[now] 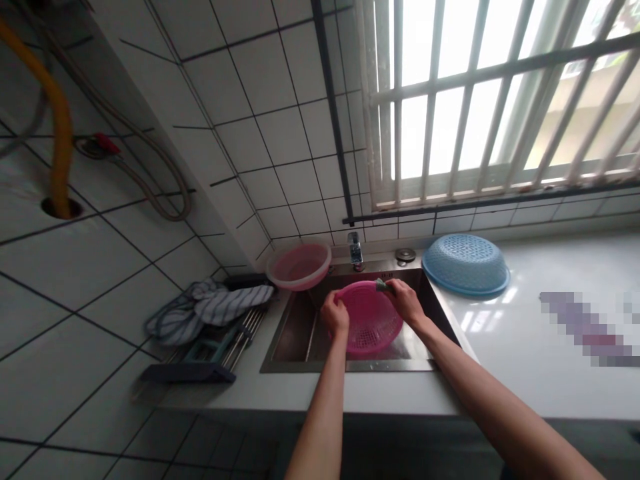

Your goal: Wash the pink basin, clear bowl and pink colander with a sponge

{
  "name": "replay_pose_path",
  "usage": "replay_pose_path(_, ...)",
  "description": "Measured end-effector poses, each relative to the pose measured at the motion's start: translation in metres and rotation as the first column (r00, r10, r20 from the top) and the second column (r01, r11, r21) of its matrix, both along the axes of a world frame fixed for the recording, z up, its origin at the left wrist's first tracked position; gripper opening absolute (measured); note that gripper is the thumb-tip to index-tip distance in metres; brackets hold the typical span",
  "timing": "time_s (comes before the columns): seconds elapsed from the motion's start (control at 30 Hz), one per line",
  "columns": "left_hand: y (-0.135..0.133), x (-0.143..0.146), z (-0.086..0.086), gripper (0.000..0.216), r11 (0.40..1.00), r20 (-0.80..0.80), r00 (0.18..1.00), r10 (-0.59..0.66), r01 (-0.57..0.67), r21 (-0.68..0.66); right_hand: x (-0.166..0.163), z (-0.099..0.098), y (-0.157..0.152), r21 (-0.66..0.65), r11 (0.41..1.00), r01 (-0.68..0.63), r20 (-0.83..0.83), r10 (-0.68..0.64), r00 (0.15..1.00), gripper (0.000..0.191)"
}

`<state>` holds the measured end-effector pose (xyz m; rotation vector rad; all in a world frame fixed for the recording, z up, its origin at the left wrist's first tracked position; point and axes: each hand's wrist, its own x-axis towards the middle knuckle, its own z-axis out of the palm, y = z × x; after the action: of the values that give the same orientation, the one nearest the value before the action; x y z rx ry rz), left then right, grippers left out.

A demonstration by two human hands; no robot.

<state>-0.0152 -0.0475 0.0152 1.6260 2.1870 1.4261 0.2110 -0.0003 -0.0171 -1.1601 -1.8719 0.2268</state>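
Observation:
A bright pink colander (pixel 375 317) is held tilted over the steel sink (pixel 290 337), its hollow side facing me. My left hand (pixel 335 315) is closed around the colander's left rim. At the upper right rim, my right hand (pixel 406 301) pinches a small greenish scouring pad (pixel 383 285) that touches the edge. Just behind the colander stands the faucet (pixel 355 250); I cannot tell if water runs from it.
A pink basin (pixel 300 263) with a pale rim rests at the sink's back left corner. An upside-down blue colander (pixel 466 267) lies on the white counter (pixel 530 380) to the right. Left of the sink, a striped cloth (pixel 220 307) lies over a rack (pixel 200 370). A barred window (pixel 465 87) is behind.

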Motion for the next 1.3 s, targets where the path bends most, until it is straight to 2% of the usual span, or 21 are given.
replay_pose_path(0.03, 0.001, -0.004, -0.001, 0.025, 0.999, 0.036, 0.998, 0.045, -0.045, 0.004, 0.006, -0.001, 0.002, -0.038, 0.999, 0.033, -0.025, -0.034, 0.999, 0.007)
replay_pose_path(0.1, 0.003, -0.007, -0.002, 0.028, 0.999, 0.026, 0.999, 0.035, -0.036, 0.025, 0.013, -0.003, 0.003, -0.094, 0.994, 0.06, -0.024, -0.063, 0.998, 0.006)
replay_pose_path(0.23, 0.005, 0.011, -0.001, 0.045, 0.99, -0.212, 0.97, -0.122, 0.133, 0.04, 0.001, -0.002, -0.002, -0.092, 0.995, 0.026, 0.093, -0.017, 0.996, 0.01)
replay_pose_path(0.33, 0.002, 0.027, 0.003, 0.038, 0.962, -0.348, 0.901, -0.258, 0.273, -0.007, -0.016, 0.002, -0.007, -0.05, 0.999, -0.003, 0.175, 0.011, 0.984, 0.015)
replay_pose_path(0.43, -0.002, 0.026, 0.006, 0.033, 0.946, -0.342, 0.885, -0.316, 0.324, -0.036, -0.018, 0.003, -0.008, -0.023, 0.999, -0.047, 0.131, 0.05, 0.99, 0.016)
replay_pose_path(0.53, -0.003, 0.011, 0.006, 0.035, 0.972, -0.279, 0.934, -0.225, 0.234, -0.002, -0.002, -0.001, -0.005, -0.05, 0.994, -0.097, 0.015, 0.098, 0.995, 0.012)
replay_pose_path(0.63, -0.003, 0.003, 0.005, 0.033, 0.981, -0.213, 0.958, -0.191, 0.196, 0.004, 0.011, -0.006, -0.001, -0.098, 0.992, -0.075, -0.035, 0.072, 0.997, 0.01)
replay_pose_path(0.73, -0.003, 0.014, 0.005, 0.033, 0.967, -0.275, 0.928, -0.25, 0.252, -0.028, 0.003, -0.003, -0.003, -0.074, 0.995, -0.071, 0.019, 0.073, 0.997, 0.015)
replay_pose_path(0.87, -0.005, 0.028, 0.006, 0.029, 0.941, -0.321, 0.885, -0.337, 0.328, -0.085, -0.016, 0.005, -0.01, -0.011, 0.986, -0.164, 0.093, 0.164, 0.982, 0.024)
replay_pose_path(0.93, -0.004, 0.022, 0.005, 0.031, 0.961, -0.254, 0.927, -0.277, 0.271, -0.059, -0.013, 0.006, -0.009, -0.012, 0.991, -0.13, 0.059, 0.131, 0.99, 0.024)
replay_pose_path(1.0, -0.002, 0.011, 0.004, 0.032, 0.991, -0.124, 0.983, -0.136, 0.135, -0.018, -0.002, 0.004, -0.004, -0.039, 0.997, -0.063, 0.006, 0.063, 0.998, 0.023)
replay_pose_path(1.07, 0.001, 0.002, 0.002, 0.03, 1.0, -0.015, 1.0, -0.018, 0.018, -0.004, 0.008, 0.0, 0.0, -0.067, 0.998, -0.009, -0.034, 0.007, 0.999, 0.024)
replay_pose_path(1.1, 0.002, 0.0, 0.001, 0.03, 1.0, -0.001, 1.0, -0.004, 0.004, 0.004, 0.01, -0.001, 0.001, -0.073, 0.997, 0.0, -0.044, -0.003, 0.999, 0.024)
replay_pose_path(1.13, 0.003, 0.001, 0.001, 0.03, 1.0, -0.011, 1.0, -0.02, 0.02, 0.012, 0.01, -0.001, 0.001, -0.072, 0.997, -0.006, -0.045, 0.003, 0.999, 0.025)
replay_pose_path(1.2, 0.002, 0.008, 0.001, 0.032, 0.991, -0.098, 0.987, -0.127, 0.13, 0.015, 0.002, 0.0, -0.003, -0.048, 0.997, -0.061, -0.024, 0.06, 0.998, 0.026)
replay_pose_path(1.3, -0.001, 0.021, 0.002, 0.033, 0.949, -0.255, 0.915, -0.312, 0.311, -0.044, -0.017, 0.006, -0.011, 0.004, 0.982, -0.189, 0.047, 0.189, 0.981, 0.03)
